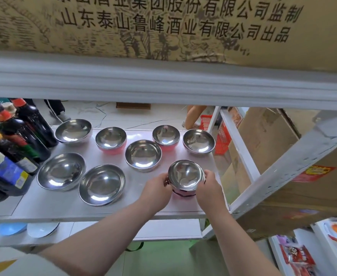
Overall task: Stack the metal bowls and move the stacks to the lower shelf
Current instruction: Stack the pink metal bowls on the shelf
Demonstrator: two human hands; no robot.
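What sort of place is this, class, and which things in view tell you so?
Probably a small shop or stockroom: white metal shelving holds loose metal bowls beside sauce bottles, with cardboard cartons and packaged snacks alongside.

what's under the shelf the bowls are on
A lower shelf holding a blue plate and a white plate at left. The rest is covered by the upper board and the forearms.

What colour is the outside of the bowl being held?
Pink, below a shiny steel inside, on the held bowl; seen in the head view.
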